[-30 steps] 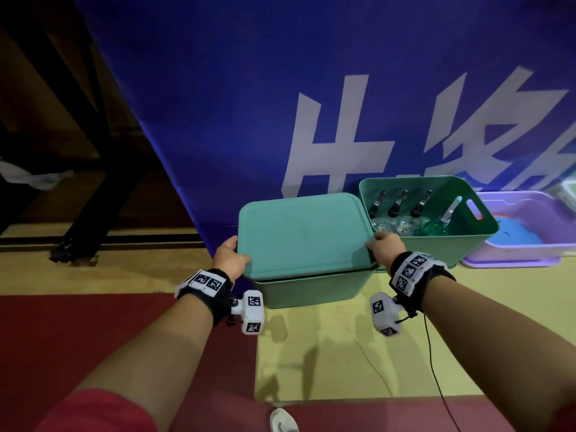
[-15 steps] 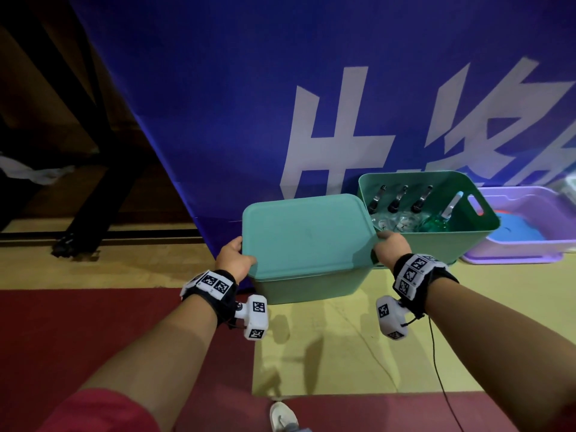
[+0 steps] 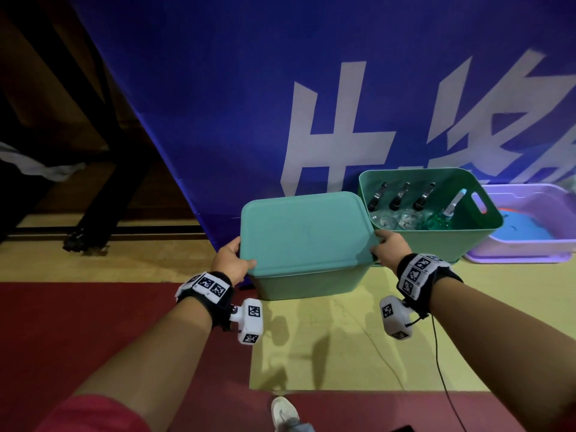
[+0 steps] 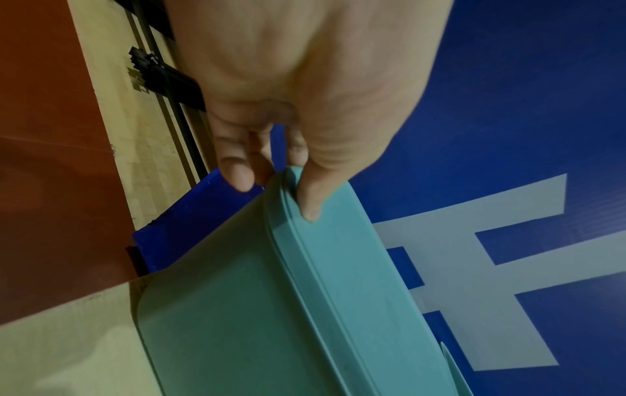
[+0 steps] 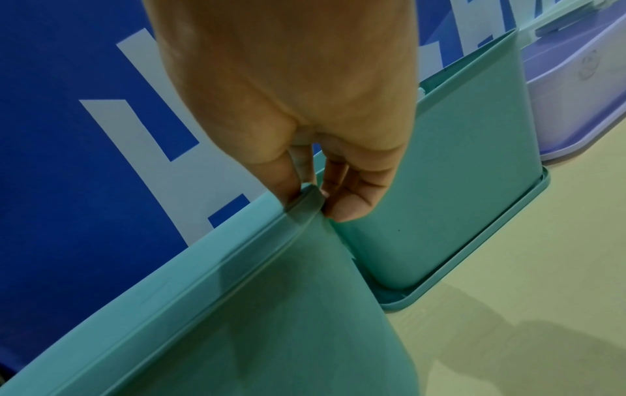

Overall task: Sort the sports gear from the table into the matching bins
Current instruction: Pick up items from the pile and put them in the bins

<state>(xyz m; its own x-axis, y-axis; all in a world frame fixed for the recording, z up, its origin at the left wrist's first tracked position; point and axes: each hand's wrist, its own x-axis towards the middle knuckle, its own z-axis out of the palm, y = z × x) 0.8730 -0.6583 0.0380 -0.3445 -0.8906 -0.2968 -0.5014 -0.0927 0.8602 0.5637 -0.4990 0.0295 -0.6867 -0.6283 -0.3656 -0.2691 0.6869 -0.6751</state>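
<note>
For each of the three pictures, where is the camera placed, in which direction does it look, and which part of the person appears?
Head: on the head, looking forward and down at the lidded green bin, both forearms, left hand, right hand.
Left wrist: along the left hand, thumb on the lid.
Right wrist: along the right hand gripping the rim; open green bin beyond.
All share the lidded bin and blue banner.

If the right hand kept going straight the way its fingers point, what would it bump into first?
Probably the open green bin just beyond it. The right hand grips the lidded teal bin's rim, fingers pointing toward that neighbouring wall, though the exact gap is unclear.
</note>
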